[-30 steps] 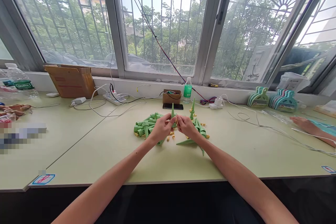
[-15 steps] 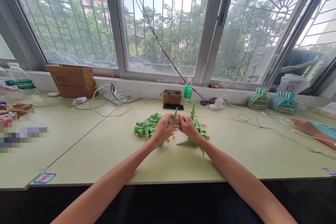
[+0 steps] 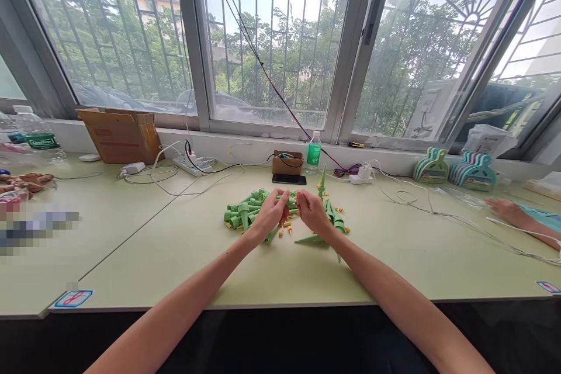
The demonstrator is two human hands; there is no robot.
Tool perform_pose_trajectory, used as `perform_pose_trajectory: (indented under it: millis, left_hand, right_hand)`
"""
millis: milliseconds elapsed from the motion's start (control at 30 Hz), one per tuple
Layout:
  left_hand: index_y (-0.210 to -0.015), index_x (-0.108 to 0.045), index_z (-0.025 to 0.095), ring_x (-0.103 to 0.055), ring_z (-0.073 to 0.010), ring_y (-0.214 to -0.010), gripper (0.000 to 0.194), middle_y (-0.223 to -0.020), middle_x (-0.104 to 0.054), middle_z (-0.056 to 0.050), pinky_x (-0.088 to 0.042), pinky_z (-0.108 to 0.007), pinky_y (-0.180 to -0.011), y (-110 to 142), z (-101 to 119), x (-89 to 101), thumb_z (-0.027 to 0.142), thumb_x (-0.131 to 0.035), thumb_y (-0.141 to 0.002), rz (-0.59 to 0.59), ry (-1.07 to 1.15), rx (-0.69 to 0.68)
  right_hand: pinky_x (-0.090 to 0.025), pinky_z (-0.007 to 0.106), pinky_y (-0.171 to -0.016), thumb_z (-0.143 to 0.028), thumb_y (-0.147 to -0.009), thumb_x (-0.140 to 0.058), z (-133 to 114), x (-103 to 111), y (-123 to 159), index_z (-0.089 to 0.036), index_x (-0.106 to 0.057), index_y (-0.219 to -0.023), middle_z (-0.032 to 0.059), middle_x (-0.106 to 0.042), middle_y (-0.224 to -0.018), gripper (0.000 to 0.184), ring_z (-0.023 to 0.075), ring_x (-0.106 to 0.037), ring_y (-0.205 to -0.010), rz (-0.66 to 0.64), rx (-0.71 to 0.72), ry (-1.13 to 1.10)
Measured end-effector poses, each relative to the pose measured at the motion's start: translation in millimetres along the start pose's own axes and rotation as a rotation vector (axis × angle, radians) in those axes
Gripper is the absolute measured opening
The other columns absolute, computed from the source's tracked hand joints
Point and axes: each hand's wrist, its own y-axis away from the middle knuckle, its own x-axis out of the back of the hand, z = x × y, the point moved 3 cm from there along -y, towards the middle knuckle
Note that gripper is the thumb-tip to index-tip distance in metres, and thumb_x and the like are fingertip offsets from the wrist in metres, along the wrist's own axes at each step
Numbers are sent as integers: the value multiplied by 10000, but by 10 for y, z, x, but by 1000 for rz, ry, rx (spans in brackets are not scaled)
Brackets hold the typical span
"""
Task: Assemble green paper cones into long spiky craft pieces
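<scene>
My left hand point(image 3: 274, 213) is raised over the middle of the table, thumb and fingers pressed together; what it holds, if anything, is hidden. Close beside it, my right hand point(image 3: 312, 210) is closed in a pinch, with a tiny yellowish bit showing at the fingertips. Hollow green plastic pieces point(image 3: 236, 220) lie heaped behind and left of my left hand. Several pointed green spikes point(image 3: 335, 217) lie by my right hand, one of them standing upright point(image 3: 322, 184) with yellow bits around it. Small yellow-orange parts point(image 3: 289, 228) are scattered below and between my hands.
A black phone point(image 3: 289, 179), a small cardboard box point(image 3: 287, 162) and a green-labelled bottle point(image 3: 314, 152) stand behind the heap. White cables and a power strip point(image 3: 193, 165) run along the back. Another person's hand point(image 3: 508, 210) rests at the far right.
The pointed green spike that stuck up from my left hand no longer shows there. My left hand has turned and drawn slightly left, away from my right hand, which stays nearly in place.
</scene>
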Motion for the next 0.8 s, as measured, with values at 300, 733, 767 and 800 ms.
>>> perform_pose_trajectory:
  millis: [300, 733, 767, 800]
  left_hand:
    - [-958, -485, 183, -444, -78, -414, 397, -591, -506, 45, -363, -182, -375, 20, 25, 11, 559, -534, -841, -3, -47, -49]
    - [-974, -506, 213, -481, -62, -537, 314, -874, -522, 2, -424, -192, -516, 56, 71, 23, 393, -659, -767, 147, -358, -269]
    - [-979, -500, 215, -482, -58, -530, 321, -882, -522, 3, -418, -190, -509, 57, 73, 19, 398, -658, -769, 147, -338, -268]
    - [-990, -494, 216, -483, -54, -520, 330, -888, -523, 3, -409, -188, -499, 58, 75, 16, 404, -656, -773, 150, -315, -269]
  right_hand:
    - [-285, 252, -531, -450, -975, -315, -2, 28, -20, -209, -362, -647, -32, -411, -562, 409, 114, -353, -518, 30, 61, 45]
    - [-290, 277, -474, -530, -959, -315, -10, 22, -27, -226, -345, -567, -14, -391, -466, 496, 135, -370, -471, 2, -44, 0]
    - [-295, 272, -473, -540, -958, -312, -12, 19, -26, -224, -354, -570, -15, -395, -467, 502, 133, -377, -473, -1, -49, -5]
    - [-300, 266, -474, -549, -957, -310, -12, 15, -25, -221, -362, -576, -17, -398, -471, 505, 131, -384, -475, -2, -53, -10]
